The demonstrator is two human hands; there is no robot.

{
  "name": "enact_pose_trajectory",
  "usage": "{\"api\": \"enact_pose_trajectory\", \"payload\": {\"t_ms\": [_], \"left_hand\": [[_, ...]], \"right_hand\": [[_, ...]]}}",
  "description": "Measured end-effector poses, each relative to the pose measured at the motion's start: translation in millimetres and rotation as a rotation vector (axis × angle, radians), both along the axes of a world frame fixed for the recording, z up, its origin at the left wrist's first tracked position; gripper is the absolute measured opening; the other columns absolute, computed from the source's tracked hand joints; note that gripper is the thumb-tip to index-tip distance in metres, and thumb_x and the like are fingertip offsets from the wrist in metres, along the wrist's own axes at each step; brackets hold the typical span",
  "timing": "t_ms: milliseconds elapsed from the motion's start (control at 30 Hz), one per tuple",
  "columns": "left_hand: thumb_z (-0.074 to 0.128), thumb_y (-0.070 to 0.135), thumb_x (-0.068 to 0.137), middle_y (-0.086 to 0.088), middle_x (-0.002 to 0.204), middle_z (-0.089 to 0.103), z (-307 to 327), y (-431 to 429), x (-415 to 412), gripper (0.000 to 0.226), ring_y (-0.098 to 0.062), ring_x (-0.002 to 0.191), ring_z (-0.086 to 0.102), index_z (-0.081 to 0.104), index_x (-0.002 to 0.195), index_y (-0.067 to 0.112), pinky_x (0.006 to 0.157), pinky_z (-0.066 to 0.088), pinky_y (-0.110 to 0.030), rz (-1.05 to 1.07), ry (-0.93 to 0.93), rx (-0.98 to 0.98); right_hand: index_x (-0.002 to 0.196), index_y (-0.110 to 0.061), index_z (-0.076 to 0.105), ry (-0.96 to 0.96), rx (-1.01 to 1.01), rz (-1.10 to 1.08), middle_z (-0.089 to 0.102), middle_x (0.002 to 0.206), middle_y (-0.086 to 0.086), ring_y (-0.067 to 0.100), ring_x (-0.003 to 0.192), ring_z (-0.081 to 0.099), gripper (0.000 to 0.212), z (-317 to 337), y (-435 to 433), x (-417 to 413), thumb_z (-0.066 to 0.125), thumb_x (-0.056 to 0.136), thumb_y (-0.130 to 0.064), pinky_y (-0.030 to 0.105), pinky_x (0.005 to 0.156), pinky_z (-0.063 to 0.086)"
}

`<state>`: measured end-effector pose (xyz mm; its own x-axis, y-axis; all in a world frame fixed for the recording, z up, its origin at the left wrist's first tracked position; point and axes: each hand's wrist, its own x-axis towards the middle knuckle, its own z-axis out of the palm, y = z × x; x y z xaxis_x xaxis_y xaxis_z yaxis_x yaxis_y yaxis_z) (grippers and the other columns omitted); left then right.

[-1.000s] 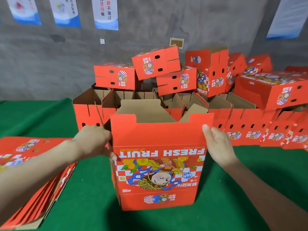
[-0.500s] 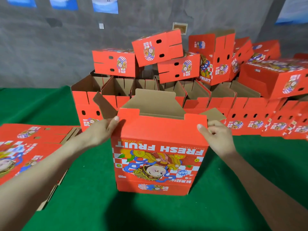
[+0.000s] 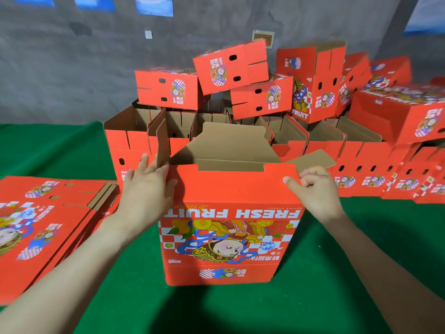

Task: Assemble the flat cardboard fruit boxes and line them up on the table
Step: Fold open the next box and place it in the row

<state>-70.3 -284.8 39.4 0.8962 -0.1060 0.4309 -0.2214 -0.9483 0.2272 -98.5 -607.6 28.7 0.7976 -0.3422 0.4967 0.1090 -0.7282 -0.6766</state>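
Both hands steady one box [image 3: 228, 227] standing upside down on the green worktop [image 3: 313, 297], flaps up so I can fold them. My left hand [image 3: 147, 191] lies open and flat against its left flap [image 3: 162, 143]; my right hand's [image 3: 315, 189] fingers [image 3: 292, 183] pinch the front panel's corner. Red printed card, brown inside, "FRESH FRUIT" inverted.

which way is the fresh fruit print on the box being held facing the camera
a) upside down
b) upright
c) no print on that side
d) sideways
a: the FRESH FRUIT lettering on the box reads inverted, with the left hand and right hand at its top corners.
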Motion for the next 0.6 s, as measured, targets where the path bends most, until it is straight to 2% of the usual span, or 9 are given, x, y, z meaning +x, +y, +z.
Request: {"api": "enact_pose_trajectory", "payload": {"t_ms": [133,200,233,267,333,367,433,500,600], "left_hand": [[0.048,0.034,0.095,-0.01,0.148,0.04,-6.9,0.9,-3.7,0.046,-0.034,0.144,0.017,0.046,0.138,0.016,0.111,0.021,-0.053,0.043,0.071,0.131],[0.047,0.037,0.095,-0.008,0.152,0.035,-8.8,-0.1,0.0,0.052,-0.034,0.145,0.015,0.039,0.143,0.018,0.112,0.019,-0.053,0.042,0.113,0.116],[0.049,0.037,0.095,-0.007,0.154,0.03,-10.0,-0.6,2.2,0.055,-0.033,0.146,0.012,0.035,0.145,0.018,0.113,0.018,-0.053,0.03,0.139,0.101],[0.051,0.036,0.094,-0.005,0.157,0.025,-11.5,-1.1,3.7,0.059,-0.033,0.146,0.012,0.032,0.147,0.018,0.113,0.017,-0.053,0.011,0.163,0.084],[0.059,0.026,0.091,-0.007,0.156,0.026,-15.3,-2.2,4.8,0.06,-0.033,0.142,0.025,0.036,0.144,0.011,0.11,0.026,-0.044,-0.065,0.159,-0.028],[0.062,0.016,0.088,-0.01,0.153,0.032,-16.8,-2.0,4.8,0.057,-0.033,0.137,0.034,0.042,0.14,0.005,0.106,0.032,-0.038,-0.101,0.137,-0.12],[0.064,0.005,0.083,-0.016,0.145,0.043,-17.2,-1.1,5.6,0.051,-0.034,0.128,0.045,0.05,0.132,-0.002,0.1,0.035,-0.032,-0.127,0.12,-0.227],[0.065,0.006,0.082,-0.017,0.139,0.048,-14.8,-1.9,8.3,0.048,-0.034,0.122,0.049,0.054,0.128,0.0,0.096,0.038,-0.035,-0.129,0.132,-0.211],[0.065,0.007,0.083,-0.016,0.147,0.039,-14.9,-6.2,10.4,0.049,-0.035,0.127,0.044,0.052,0.129,0.0,0.101,0.039,-0.04,-0.157,0.115,-0.13]], "right_hand": [[0.048,-0.009,0.034,0.174,-0.038,0.016,0.05,0.105,0.007,0.016,0.096,0.049,0.053,-5.6,2.5,3.5,0.072,0.083,-0.023,0.015,0.075,0.024],[0.055,-0.005,0.043,0.223,-0.086,0.017,0.047,0.113,0.006,0.016,0.099,0.048,0.045,-10.4,2.3,5.2,0.071,0.083,-0.026,0.016,0.078,0.024],[0.067,-0.001,0.054,0.257,-0.115,0.02,0.045,0.121,0.005,0.015,0.1,0.048,0.035,-12.6,2.7,5.0,0.072,0.082,-0.028,0.016,0.079,0.025],[0.091,0.0,0.061,0.287,-0.139,0.038,0.041,0.13,0.005,0.015,0.106,0.047,0.032,-13.7,4.6,2.9,0.072,0.081,-0.029,0.016,0.082,0.026],[0.135,-0.007,0.044,0.301,-0.146,0.068,0.035,0.142,0.004,0.018,0.124,0.042,0.065,-18.9,8.4,-2.4,0.073,0.081,-0.027,0.02,0.095,0.026],[0.14,-0.01,0.04,0.269,-0.124,0.078,0.038,0.142,0.003,0.019,0.127,0.041,0.069,-19.7,9.9,-4.3,0.073,0.081,-0.025,0.021,0.097,0.026],[0.13,-0.012,0.054,0.188,-0.116,0.13,0.052,0.126,0.003,0.02,0.119,0.049,0.05,-18.6,14.4,-6.2,0.071,0.083,-0.021,0.02,0.095,0.03],[0.111,-0.01,0.068,0.169,-0.167,0.159,0.058,0.111,0.002,0.02,0.108,0.054,0.026,-20.9,15.6,-5.3,0.068,0.087,-0.02,0.022,0.09,0.034],[0.1,-0.01,0.072,0.183,-0.339,0.123,0.06,0.104,0.006,0.025,0.104,0.051,0.017,-26.3,15.6,-2.3,0.064,0.09,-0.021,0.024,0.087,0.031]]}}
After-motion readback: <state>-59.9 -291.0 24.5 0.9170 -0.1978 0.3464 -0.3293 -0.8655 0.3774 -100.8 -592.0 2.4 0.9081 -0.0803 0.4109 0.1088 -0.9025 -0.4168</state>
